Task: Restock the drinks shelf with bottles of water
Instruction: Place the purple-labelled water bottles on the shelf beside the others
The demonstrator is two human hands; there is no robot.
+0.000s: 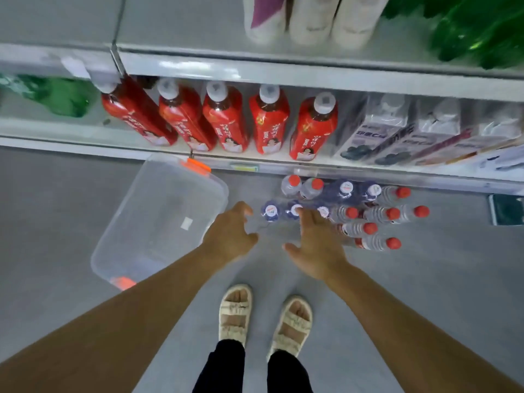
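Note:
Several clear water bottles stand on the grey floor below the shelves: red-capped ones [374, 214] on the right and blue-tinted ones with white caps [344, 190] beside them. My left hand [229, 234] hangs above the floor just left of the group, fingers loosely spread, holding nothing. Above the nearest bottles my right hand [317, 245] is stretched with its fingers spread, also holding nothing. The lower shelf [215, 157] carries a row of red-labelled drink bottles [224, 120].
A clear plastic bin [158, 222] with orange clips sits tilted on the floor at the left. Pale cartons [397, 137] fill the shelf's right part, green bottles [56, 95] its left. The upper shelf holds white bottles and green packs. My sandalled feet stand below the hands.

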